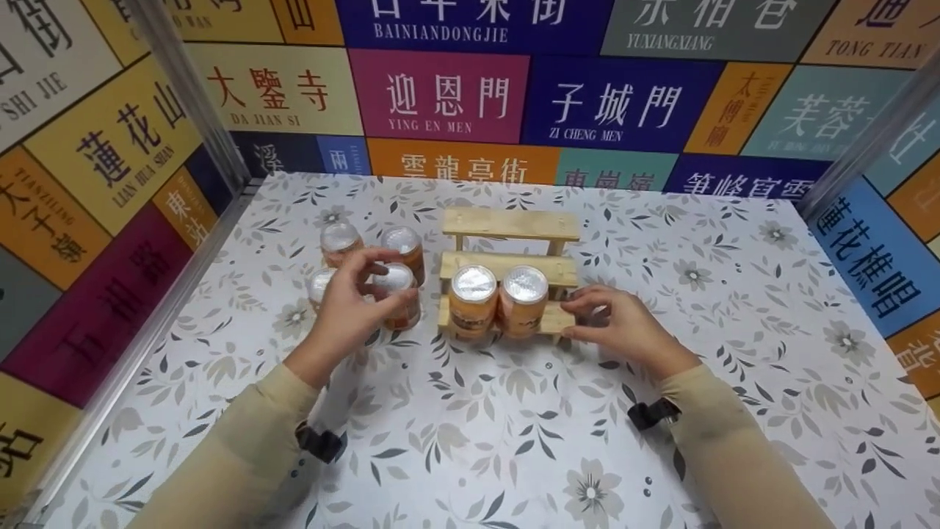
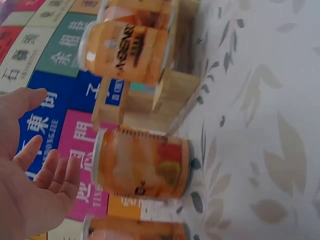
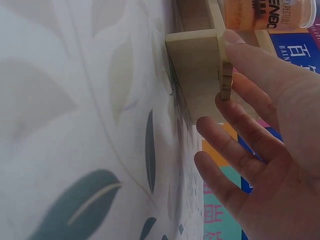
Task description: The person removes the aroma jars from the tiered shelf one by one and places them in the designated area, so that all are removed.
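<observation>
A small stepped wooden rack stands on the table. Two orange-labelled cans with silvery lids, a left one and a right one, sit side by side on its lowest step. My left hand hovers over several similar cans left of the rack, fingers spread and slightly bent. The nearest of these cans lies below its thumb; a gap shows between hand and can in the left wrist view. My right hand pinches the lowest step's right end, thumb against the board.
Behind the near left cans stand two more, a left one and a right one. A floral cloth covers the table. Panels of coloured signs wall in the back and sides, with a metal post at the left corner.
</observation>
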### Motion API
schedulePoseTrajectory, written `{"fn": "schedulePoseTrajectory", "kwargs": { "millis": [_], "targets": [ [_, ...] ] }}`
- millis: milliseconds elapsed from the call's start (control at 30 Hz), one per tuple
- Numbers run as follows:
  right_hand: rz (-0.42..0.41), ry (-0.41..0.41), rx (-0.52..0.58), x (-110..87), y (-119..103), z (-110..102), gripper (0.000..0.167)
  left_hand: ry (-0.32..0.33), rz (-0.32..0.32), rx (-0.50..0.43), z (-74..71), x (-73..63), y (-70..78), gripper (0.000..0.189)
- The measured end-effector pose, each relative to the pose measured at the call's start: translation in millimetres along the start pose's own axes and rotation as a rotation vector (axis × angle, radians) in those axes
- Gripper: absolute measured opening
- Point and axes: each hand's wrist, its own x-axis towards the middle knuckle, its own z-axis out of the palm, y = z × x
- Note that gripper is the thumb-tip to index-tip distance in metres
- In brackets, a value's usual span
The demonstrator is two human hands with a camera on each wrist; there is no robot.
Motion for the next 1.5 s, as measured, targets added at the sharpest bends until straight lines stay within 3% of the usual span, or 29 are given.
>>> {"fn": "schedulePoseTrajectory", "kwargs": {
  "millis": [333,600,933,1267,1500],
  "targets": [
    [-0.017,0.002,-0.022,1.6,0,0,0.041,-0.116,0.072,-0.010,38.3,5.1,5.9,0.061],
    [-0.013,0.012,-0.005,-1.3,3,3,0.041,-0.198,0.060,-0.002,57.0,8.4,1.7,0.068],
    [0.008,0.002,0.005,-0.4,0,2,0.043,-0.188,0.021,-0.030,68.2,9.0,-0.8,0.067],
    [-0.034,0.021,0.019,0.1,2,3,0.039,-0.150,0.022,-0.076,74.2,7.7,-5.7,0.061],
    [-0.014,0.019,0.004,0.4,2,2,0.040,-0.136,0.028,-0.073,74.3,7.7,-5.0,0.060]
  ]
}}
